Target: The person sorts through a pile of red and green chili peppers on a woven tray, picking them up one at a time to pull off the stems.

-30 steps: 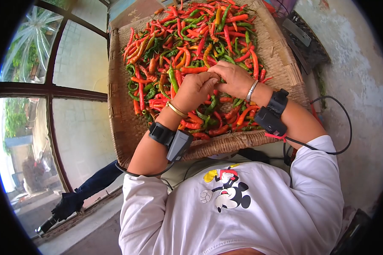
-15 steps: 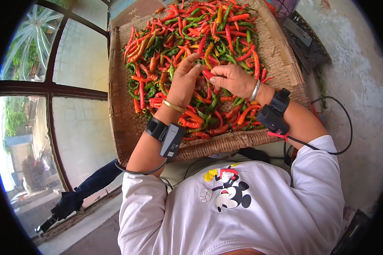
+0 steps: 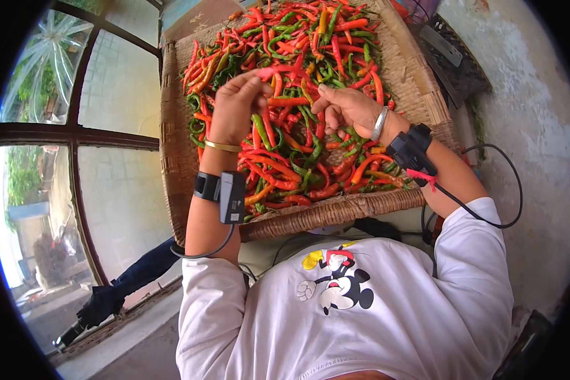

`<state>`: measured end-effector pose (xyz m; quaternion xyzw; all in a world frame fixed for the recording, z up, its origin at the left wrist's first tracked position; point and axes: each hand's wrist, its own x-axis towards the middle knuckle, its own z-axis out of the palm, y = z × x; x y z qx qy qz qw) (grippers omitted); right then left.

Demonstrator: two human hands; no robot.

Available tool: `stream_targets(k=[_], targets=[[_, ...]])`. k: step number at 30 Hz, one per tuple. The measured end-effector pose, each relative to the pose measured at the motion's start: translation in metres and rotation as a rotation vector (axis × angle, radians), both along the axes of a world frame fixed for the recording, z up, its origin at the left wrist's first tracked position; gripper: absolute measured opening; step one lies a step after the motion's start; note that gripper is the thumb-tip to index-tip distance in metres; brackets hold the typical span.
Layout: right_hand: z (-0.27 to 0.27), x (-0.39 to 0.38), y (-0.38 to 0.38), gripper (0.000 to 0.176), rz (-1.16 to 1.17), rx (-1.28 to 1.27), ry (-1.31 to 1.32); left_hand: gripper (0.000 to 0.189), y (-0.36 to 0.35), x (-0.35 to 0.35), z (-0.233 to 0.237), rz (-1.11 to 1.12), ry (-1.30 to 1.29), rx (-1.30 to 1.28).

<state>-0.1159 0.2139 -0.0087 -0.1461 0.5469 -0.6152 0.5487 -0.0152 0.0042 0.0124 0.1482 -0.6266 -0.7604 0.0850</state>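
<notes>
My left hand (image 3: 239, 104) is over the left middle of a heap of chili peppers (image 3: 291, 174), its thumb and fingers pinched together. A blurred red chili pepper (image 3: 267, 73) shows at its fingertips. To the right, my right hand (image 3: 348, 111) hovers above the heap, index finger extended and the others loosely curled. Nothing can be made out between its fingers. The peppers are mostly red, with green and orange ones among them, and lie in a shallow woven tray (image 3: 323, 215).
A window (image 3: 76, 133) and a dark folded umbrella (image 3: 133, 275) are on the left. A dark crate-like object (image 3: 453, 57) stands beyond the tray's right side. Black cables (image 3: 519, 183) run from the devices on my wrists.
My hands were together at a red pepper over the heap and have come apart. The left moved left with a red pepper at its fingertips; the right has loosened its fingers.
</notes>
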Motion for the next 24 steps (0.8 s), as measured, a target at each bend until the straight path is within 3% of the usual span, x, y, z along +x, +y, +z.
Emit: stream_targets(k=[3,7,10,12,14,17,21,23,24], targets=[[-0.013,-0.004,-0.002,0.029,0.024,0.017,0.017,0.035,-0.03,-0.006,-0.01,0.394,0.276,0.409],[-0.027,-0.002,-0.004,0.015,-0.057,-0.078,-0.005,0.041,-0.023,-0.008,-0.007,0.602,0.045,0.502],[-0.019,0.0,-0.006,0.015,-0.236,-0.139,0.027,0.036,0.019,-0.003,-0.007,0.079,-0.132,-0.03],[-0.024,-0.004,-0.008,0.016,-0.278,-0.191,-0.015,0.029,0.044,-0.002,-0.011,-0.217,-0.307,-0.219],[-0.027,-0.005,-0.008,0.018,-0.336,-0.378,-0.122,0.026,0.063,0.003,-0.039,-0.289,-0.104,-0.572],[-0.02,0.004,-0.011,0.022,-0.293,-0.445,-0.125,0.023,0.075,0.006,-0.037,-0.294,-0.18,-0.734],[-0.005,0.016,-0.012,0.028,-0.234,-0.443,-0.024,0.022,0.072,0.004,-0.048,-0.226,-0.206,-0.615],[-0.005,0.016,-0.012,0.031,-0.23,-0.453,0.044,0.023,0.075,0.005,-0.036,-0.178,-0.21,-0.272],[-0.007,0.017,-0.012,0.035,-0.248,-0.371,0.207,0.023,0.075,0.005,-0.034,-0.179,-0.211,-0.272]])
